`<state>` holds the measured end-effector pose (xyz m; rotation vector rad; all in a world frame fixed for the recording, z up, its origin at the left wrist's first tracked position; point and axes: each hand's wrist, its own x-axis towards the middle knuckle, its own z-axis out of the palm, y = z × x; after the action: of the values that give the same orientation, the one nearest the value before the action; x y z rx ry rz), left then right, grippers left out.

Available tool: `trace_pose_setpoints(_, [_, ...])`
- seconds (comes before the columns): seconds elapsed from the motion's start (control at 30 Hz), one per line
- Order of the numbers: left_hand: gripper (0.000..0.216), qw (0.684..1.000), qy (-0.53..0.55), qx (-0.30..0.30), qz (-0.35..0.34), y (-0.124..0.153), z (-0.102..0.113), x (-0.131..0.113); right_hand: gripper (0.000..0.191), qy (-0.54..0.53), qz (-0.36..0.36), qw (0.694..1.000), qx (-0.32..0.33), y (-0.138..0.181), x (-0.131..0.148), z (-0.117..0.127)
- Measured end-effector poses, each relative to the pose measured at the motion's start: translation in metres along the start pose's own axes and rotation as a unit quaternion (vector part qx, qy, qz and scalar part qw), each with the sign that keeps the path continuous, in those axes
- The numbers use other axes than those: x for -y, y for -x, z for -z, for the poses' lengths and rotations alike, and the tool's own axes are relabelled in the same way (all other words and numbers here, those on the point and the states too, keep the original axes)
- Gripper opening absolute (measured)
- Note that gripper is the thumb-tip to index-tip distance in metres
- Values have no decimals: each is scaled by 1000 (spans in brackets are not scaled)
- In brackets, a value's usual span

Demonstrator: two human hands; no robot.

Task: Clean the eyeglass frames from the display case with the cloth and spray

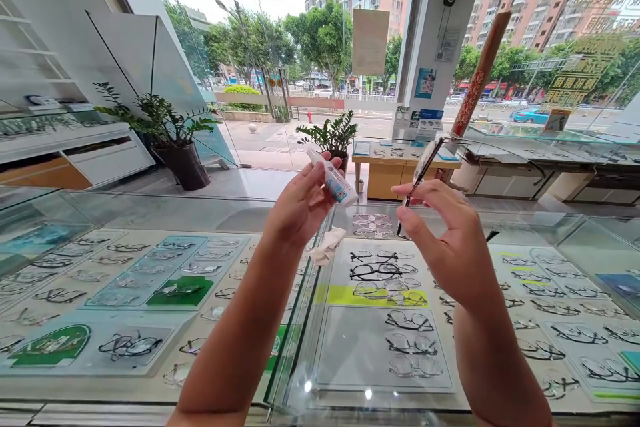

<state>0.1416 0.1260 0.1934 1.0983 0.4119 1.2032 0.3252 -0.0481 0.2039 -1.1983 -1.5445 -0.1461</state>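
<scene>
My left hand (303, 197) is closed around a small white bottle (337, 181) with a blue and red label. The bottle lies tilted, its narrow end pointing up and left. My right hand (443, 227) pinches a pair of glasses (421, 170) between thumb and fingers, with the lenses seen nearly edge-on and a dark temple hanging down. Both hands are raised above a glass display counter (330, 320). On the glass below my left hand sits a crumpled white tissue (327, 245).
Under the counter glass lie rows of glasses frames, among them a black pair (376, 271). Beyond stand a potted plant (187, 163), a second plant (333, 133) and a wooden display table (395, 177). Glass walls face a street.
</scene>
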Motion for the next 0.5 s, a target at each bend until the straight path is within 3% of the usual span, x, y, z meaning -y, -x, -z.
trace_pose_setpoints(0.33, [28,993,23,107,47,37,-25,-13,19,-19,-17,1000,9,0,-4,-1])
trace_pose_setpoints(0.5, [60,986,24,155,51,47,-26,-15,21,-22,-30,999,13,0,-6,1])
